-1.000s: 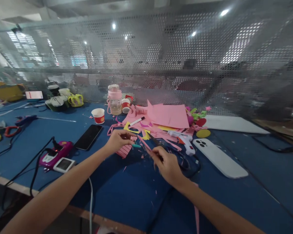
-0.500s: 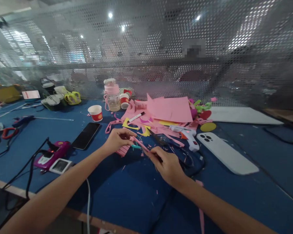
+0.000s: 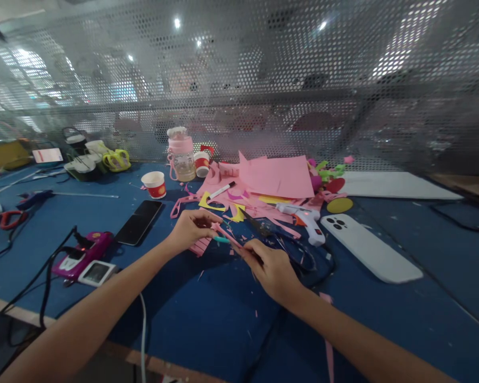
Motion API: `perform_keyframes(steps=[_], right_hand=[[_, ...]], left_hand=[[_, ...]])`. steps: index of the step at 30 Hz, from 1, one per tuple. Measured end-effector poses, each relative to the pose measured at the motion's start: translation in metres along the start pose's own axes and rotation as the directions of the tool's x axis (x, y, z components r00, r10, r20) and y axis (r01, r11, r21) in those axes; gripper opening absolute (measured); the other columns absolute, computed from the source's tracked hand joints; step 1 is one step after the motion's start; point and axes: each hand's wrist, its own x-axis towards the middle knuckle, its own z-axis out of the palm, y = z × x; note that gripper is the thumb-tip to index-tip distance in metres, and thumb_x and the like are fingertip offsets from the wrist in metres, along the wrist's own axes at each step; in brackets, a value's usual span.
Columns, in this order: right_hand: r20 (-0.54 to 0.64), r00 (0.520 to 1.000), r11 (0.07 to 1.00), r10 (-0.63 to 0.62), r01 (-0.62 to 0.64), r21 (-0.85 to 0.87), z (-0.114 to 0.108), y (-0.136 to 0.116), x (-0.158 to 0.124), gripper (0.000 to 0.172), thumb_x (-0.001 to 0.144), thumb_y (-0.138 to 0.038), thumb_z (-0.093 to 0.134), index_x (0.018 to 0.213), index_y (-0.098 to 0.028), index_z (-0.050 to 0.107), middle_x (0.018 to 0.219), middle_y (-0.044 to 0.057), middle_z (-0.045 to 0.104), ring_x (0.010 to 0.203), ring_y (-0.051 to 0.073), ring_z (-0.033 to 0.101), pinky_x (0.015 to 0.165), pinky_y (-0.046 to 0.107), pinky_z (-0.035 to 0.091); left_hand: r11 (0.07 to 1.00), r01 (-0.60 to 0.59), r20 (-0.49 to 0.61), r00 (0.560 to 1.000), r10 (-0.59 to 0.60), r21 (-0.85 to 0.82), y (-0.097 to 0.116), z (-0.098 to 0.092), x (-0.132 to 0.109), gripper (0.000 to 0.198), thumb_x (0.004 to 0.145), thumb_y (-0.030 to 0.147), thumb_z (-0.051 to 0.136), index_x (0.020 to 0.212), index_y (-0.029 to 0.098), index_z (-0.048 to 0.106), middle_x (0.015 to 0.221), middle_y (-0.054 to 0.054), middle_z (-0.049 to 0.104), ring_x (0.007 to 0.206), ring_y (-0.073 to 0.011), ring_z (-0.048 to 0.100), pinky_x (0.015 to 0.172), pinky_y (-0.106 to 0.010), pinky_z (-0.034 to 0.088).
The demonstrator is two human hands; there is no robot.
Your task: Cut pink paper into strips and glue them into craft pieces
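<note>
A narrow pink strip point(image 3: 228, 234) stretches between my two hands above the blue table point(image 3: 207, 324). My left hand point(image 3: 191, 230) pinches its left end, where the pink piece is folded or bunched. My right hand point(image 3: 269, 266) has its fingers closed on the other end, lower and to the right. Just behind the strip, a teal curved piece point(image 3: 221, 239) shows partly. Under and beside my left hand lies a pink striped piece point(image 3: 200, 247). Dark scissors point(image 3: 259, 223) rest beyond my right hand, partly hidden among scraps.
Pink sheets point(image 3: 279, 176) and a white glue gun point(image 3: 312, 226) lie behind my hands. A white phone-shaped board point(image 3: 373, 247) is right; a black phone point(image 3: 139, 222), paper cup point(image 3: 154, 185) and magenta power strip point(image 3: 83, 255) are left. A pink-lidded bottle point(image 3: 181, 159) stands behind.
The view has shifted very slightly. Both hands keep their hold on the pink strip, with almost no visible movement.
</note>
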Motion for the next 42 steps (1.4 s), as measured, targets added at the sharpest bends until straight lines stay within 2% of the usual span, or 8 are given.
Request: perform_keyframes(steps=[14,19,22,24,28,33,37,42], right_hand=[[-0.004,1.0,0.999,-0.019,0.019,-0.033,0.0022,0.0007,-0.0002,0.031,0.088,-0.032,0.035,0.067,-0.016,0.052,0.049,-0.001,0.056,0.039,0.008,0.051,0.041,0.017,0.032],[0.107,0.989,0.993,0.104,-0.11,0.052,0.0024,0.001,-0.0011,0.025,0.086,-0.033,0.038,0.071,-0.018,0.05,0.043,-0.004,0.053,0.036,0.009,0.051,0.04,0.018,0.033],[0.174,0.969,0.972,0.177,-0.199,0.121,0.0019,0.0003,-0.001,0.016,0.084,-0.033,0.043,0.083,-0.018,0.047,0.044,-0.006,0.054,0.037,0.01,0.052,0.04,0.018,0.034],[0.167,0.967,0.964,0.193,-0.219,0.151,0.0014,-0.0005,-0.0009,0.021,0.081,-0.033,0.047,0.094,-0.017,0.045,0.051,-0.005,0.057,0.041,0.01,0.054,0.041,0.019,0.036],[0.168,0.974,0.96,0.15,-0.184,0.211,0.0011,-0.0013,-0.0013,0.034,0.081,-0.028,0.048,0.112,-0.018,0.038,0.062,-0.003,0.059,0.049,0.011,0.057,0.046,0.02,0.042],[0.149,0.988,0.973,0.029,-0.062,0.222,0.003,0.001,-0.002,0.035,0.083,-0.022,0.043,0.117,-0.022,0.038,0.076,0.0,0.061,0.055,0.01,0.058,0.051,0.021,0.045],[0.152,0.988,0.973,-0.019,-0.016,0.229,0.0032,0.0022,-0.0021,0.032,0.083,-0.02,0.042,0.115,-0.022,0.04,0.074,-0.001,0.061,0.055,0.01,0.058,0.051,0.02,0.045],[0.162,0.987,0.972,-0.02,-0.018,0.234,0.0024,0.0023,-0.002,0.035,0.083,-0.019,0.043,0.118,-0.023,0.039,0.068,-0.003,0.061,0.05,0.009,0.057,0.049,0.019,0.044]], left_hand=[[0.999,0.006,-0.004,1.0,-0.006,0.031,0.0034,0.0002,-0.0005,0.028,0.039,0.013,0.076,0.066,0.012,0.068,0.06,-0.001,0.062,0.052,-0.0083,0.051,0.048,-0.019,0.042],[0.999,0.007,0.006,1.0,-0.007,0.04,0.0027,-0.0002,-0.0003,0.029,0.039,0.015,0.076,0.067,0.012,0.068,0.06,-0.002,0.062,0.053,-0.009,0.052,0.049,-0.02,0.042],[0.999,0.002,0.004,1.0,-0.002,0.045,0.0037,0.0003,-0.0009,0.028,0.04,0.015,0.076,0.066,0.012,0.068,0.061,-0.002,0.062,0.053,-0.0084,0.052,0.049,-0.02,0.042],[0.999,0.012,0.006,1.0,-0.012,0.039,0.0043,0.0009,-0.0012,0.028,0.039,0.014,0.076,0.066,0.012,0.068,0.062,-0.002,0.063,0.053,-0.0083,0.052,0.05,-0.02,0.043],[0.999,0.05,0.022,0.999,-0.05,0.005,0.0043,0.0021,-0.0019,0.028,0.036,0.013,0.076,0.063,0.012,0.068,0.06,-0.001,0.062,0.052,-0.0083,0.051,0.049,-0.02,0.042],[0.999,0.04,0.053,0.998,-0.041,0.028,0.004,0.0037,-0.0036,0.032,0.036,0.018,0.079,0.065,0.01,0.068,0.054,-0.001,0.059,0.051,-0.0086,0.05,0.048,-0.019,0.04],[0.998,0.051,0.064,0.997,-0.053,0.034,0.0048,0.0048,-0.0049,0.034,0.035,0.022,0.08,0.064,0.01,0.068,0.053,-0.002,0.06,0.051,-0.0093,0.051,0.048,-0.02,0.041],[0.997,0.071,0.079,0.994,-0.072,0.009,0.0055,0.0051,-0.005,0.036,0.033,0.025,0.08,0.064,0.011,0.068,0.053,-0.002,0.06,0.05,-0.009,0.052,0.048,-0.02,0.042]])
